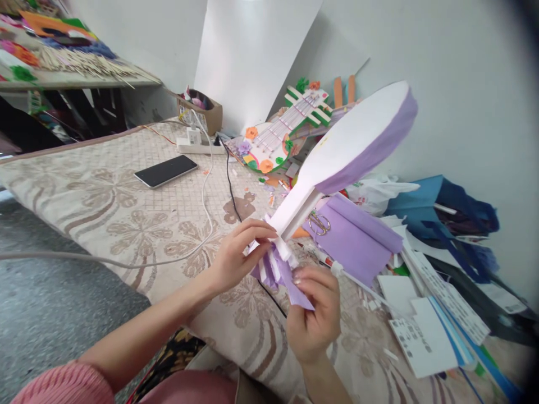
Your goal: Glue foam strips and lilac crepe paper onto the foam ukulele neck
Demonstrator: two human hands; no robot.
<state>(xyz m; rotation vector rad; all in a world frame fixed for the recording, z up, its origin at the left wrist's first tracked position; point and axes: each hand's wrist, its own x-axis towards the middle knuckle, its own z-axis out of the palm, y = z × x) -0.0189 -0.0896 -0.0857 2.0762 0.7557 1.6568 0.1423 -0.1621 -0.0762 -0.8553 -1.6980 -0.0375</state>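
I hold up a white foam lute-shaped model (357,137) with a purple paper edge, its round body tilted up to the right. My left hand (240,252) pinches the lower end of its white neck. My right hand (314,314) grips purple and white paper strips (280,275) at that same end. Both hands are closed on the piece.
A folded purple sheet (357,235) with scissors (319,223) on it lies just right. A decorated lute model (280,137), a black phone (165,170), a power strip (197,147) with cables, a cardboard box (202,109) and papers (433,331) lie on the patterned mat (105,202).
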